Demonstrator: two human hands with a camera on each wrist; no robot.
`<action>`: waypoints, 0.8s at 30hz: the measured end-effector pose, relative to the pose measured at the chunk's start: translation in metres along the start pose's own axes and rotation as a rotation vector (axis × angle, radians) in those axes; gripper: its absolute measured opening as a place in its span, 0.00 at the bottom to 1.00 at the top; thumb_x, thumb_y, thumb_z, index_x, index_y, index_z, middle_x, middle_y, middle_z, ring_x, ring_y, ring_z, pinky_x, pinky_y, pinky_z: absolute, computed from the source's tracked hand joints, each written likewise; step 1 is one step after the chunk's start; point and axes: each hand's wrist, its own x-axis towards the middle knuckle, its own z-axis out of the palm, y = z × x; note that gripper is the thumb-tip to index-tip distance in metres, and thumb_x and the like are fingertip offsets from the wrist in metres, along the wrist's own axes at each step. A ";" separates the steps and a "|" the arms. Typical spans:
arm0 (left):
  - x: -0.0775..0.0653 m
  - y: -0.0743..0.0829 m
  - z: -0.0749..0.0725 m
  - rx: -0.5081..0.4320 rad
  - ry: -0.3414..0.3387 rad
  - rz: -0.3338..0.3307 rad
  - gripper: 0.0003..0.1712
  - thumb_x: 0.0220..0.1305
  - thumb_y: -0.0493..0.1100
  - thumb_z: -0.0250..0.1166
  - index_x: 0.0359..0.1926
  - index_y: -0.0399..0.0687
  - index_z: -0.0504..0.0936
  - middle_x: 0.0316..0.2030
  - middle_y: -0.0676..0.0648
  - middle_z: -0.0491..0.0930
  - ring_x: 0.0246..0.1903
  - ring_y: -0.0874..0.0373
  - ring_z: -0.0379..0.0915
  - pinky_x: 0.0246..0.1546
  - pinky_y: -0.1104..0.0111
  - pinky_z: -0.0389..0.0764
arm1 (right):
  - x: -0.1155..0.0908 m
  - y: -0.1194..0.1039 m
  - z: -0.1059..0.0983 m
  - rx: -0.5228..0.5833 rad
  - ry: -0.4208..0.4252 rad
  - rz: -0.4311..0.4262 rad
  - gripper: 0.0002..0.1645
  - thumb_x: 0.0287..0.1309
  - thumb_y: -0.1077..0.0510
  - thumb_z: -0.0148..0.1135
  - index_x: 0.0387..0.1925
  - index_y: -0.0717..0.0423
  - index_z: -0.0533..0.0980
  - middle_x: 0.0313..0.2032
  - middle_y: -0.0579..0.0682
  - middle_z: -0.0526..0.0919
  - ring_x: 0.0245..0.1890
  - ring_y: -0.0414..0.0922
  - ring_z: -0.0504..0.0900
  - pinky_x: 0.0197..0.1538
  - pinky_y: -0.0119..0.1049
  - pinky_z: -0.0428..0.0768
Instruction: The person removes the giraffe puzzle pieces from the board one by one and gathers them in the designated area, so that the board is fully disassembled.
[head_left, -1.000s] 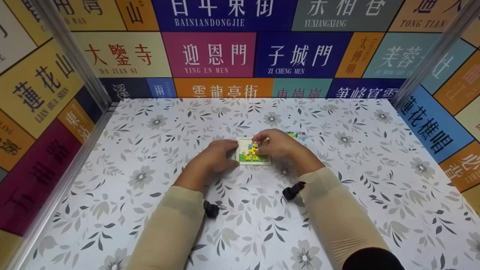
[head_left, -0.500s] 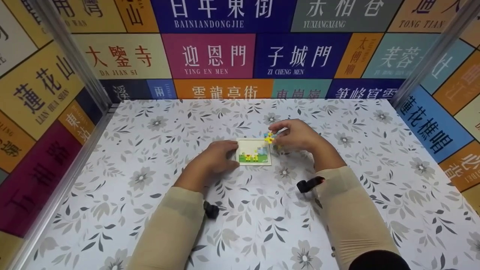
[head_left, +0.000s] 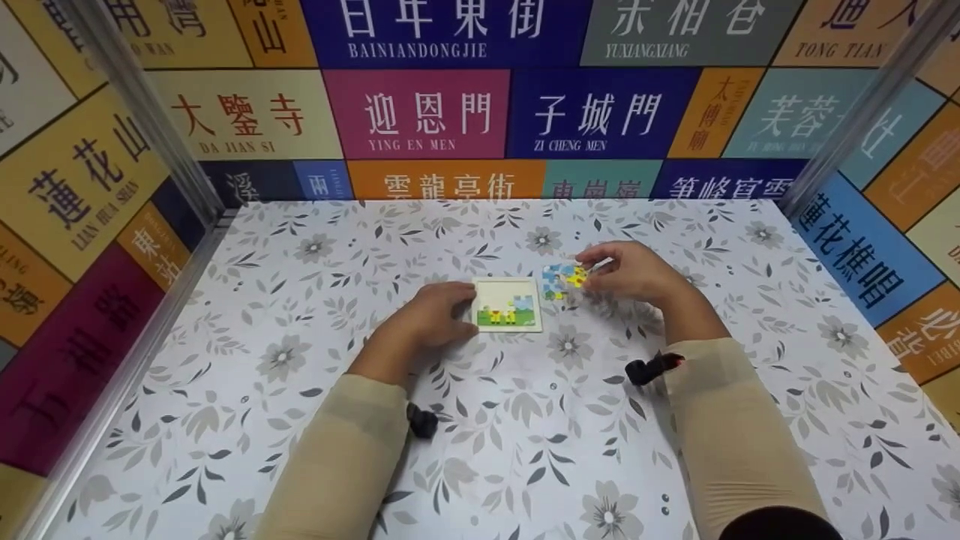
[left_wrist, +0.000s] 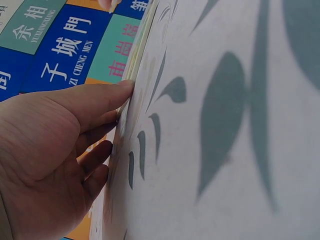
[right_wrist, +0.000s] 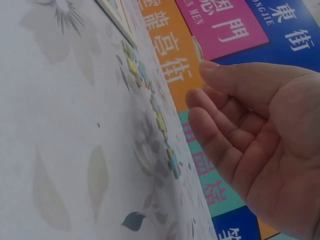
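Midway between the surface's (head_left: 495, 457) side edges, toward its far edge, the tray (head_left: 496, 292) was filled along its near side but mostly bare beyond, loose pieces (head_left: 552, 278) remaining, left grip (head_left: 431, 310) resting relaxed against it, right grip (head_left: 630, 271) pinching a yellow piece (head_left: 576, 278).

Left arm (head_left: 330, 450) reaches in from 7 o'clock, right arm (head_left: 739, 427) from 5. Left hand (head_left: 427, 315) sits just off the middle, fingertips toward 3, thumb (left_wrist: 107, 95) pretty straight, other fingers (left_wrist: 97, 160) loosely bent. Right hand (head_left: 631, 276) points roughly toward 9, thumb (right_wrist: 225, 76) pinching, lower fingers (right_wrist: 217, 135) curled in.
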 end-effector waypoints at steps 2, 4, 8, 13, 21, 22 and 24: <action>0.000 0.000 0.001 0.004 -0.002 0.008 0.40 0.72 0.47 0.70 0.80 0.47 0.69 0.82 0.48 0.64 0.85 0.46 0.52 0.87 0.53 0.51 | 0.000 0.004 0.000 -0.010 0.006 0.034 0.30 0.63 0.50 0.78 0.66 0.43 0.82 0.64 0.50 0.83 0.56 0.47 0.85 0.55 0.40 0.83; 0.000 0.000 0.000 0.008 0.000 0.013 0.40 0.71 0.47 0.70 0.80 0.46 0.69 0.82 0.48 0.64 0.85 0.45 0.52 0.87 0.53 0.50 | 0.001 0.007 0.000 -0.017 0.005 0.061 0.29 0.62 0.49 0.79 0.64 0.40 0.83 0.64 0.49 0.83 0.57 0.48 0.84 0.57 0.43 0.82; 0.000 0.001 0.000 0.014 0.001 0.014 0.40 0.71 0.48 0.70 0.80 0.46 0.69 0.82 0.48 0.65 0.85 0.45 0.52 0.88 0.53 0.50 | 0.003 0.015 0.002 -0.011 -0.020 0.088 0.28 0.63 0.50 0.78 0.64 0.39 0.82 0.64 0.50 0.83 0.58 0.49 0.83 0.58 0.43 0.81; -0.001 0.002 -0.001 0.005 -0.008 -0.008 0.40 0.71 0.48 0.70 0.80 0.48 0.69 0.82 0.49 0.64 0.85 0.46 0.51 0.88 0.53 0.49 | 0.007 0.023 0.006 0.008 -0.051 0.092 0.29 0.63 0.52 0.77 0.66 0.43 0.82 0.64 0.53 0.83 0.56 0.47 0.85 0.55 0.38 0.83; 0.000 0.002 -0.001 -0.013 -0.005 -0.016 0.40 0.71 0.49 0.70 0.80 0.49 0.69 0.82 0.51 0.65 0.85 0.47 0.51 0.88 0.55 0.50 | 0.008 0.026 0.009 0.003 -0.016 0.127 0.29 0.60 0.55 0.79 0.63 0.43 0.83 0.61 0.51 0.85 0.52 0.47 0.83 0.54 0.38 0.81; 0.000 0.002 -0.001 -0.016 -0.004 -0.016 0.40 0.71 0.49 0.70 0.80 0.50 0.69 0.82 0.51 0.65 0.85 0.48 0.51 0.87 0.55 0.50 | 0.008 0.026 0.010 0.007 -0.013 0.127 0.29 0.60 0.55 0.79 0.62 0.43 0.83 0.61 0.51 0.85 0.52 0.47 0.83 0.54 0.38 0.81; -0.001 0.002 0.000 -0.014 -0.004 -0.008 0.40 0.71 0.48 0.70 0.80 0.49 0.69 0.82 0.51 0.65 0.85 0.47 0.51 0.87 0.54 0.50 | 0.007 0.026 0.011 0.032 -0.006 0.136 0.29 0.59 0.56 0.79 0.62 0.44 0.83 0.60 0.51 0.84 0.52 0.48 0.82 0.55 0.39 0.80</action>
